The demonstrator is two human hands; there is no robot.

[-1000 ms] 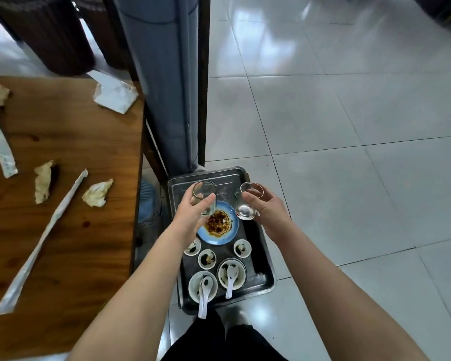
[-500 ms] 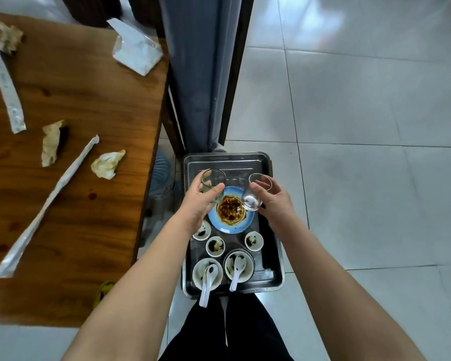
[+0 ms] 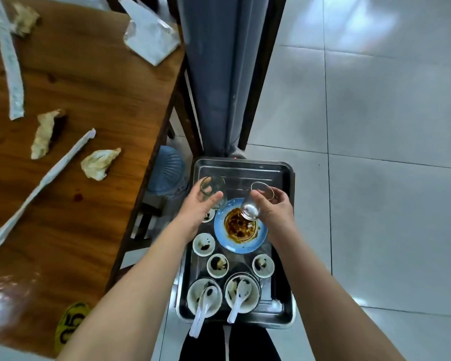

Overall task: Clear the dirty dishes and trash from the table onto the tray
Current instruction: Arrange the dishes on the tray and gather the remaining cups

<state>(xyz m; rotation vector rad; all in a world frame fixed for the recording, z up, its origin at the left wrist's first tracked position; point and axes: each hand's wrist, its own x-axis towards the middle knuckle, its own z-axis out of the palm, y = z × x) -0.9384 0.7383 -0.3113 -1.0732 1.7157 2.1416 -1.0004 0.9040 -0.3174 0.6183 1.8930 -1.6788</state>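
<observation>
Fingers of your left hand are curled round a clear glass, held tilted at lower centre of frame. Your right hand grips a second glass, tipped, with its base over the blue plate.

- Table: wooden, fills the left half.
- Tray: metal, lower centre, just beside the table; both glasses are over its far half.
- Paper sleeves: two long strips on the table.
- Blue plate: mid-tray, brown residue.
- White bowls: two, at the tray's near end, with a spoon in each.
- White wrapper: table's far corner.
- Sauce dishes: four, between plate and bowls; one is partly hidden under your left hand.
- Crumpled napkins: three, scattered on the table.
</observation>
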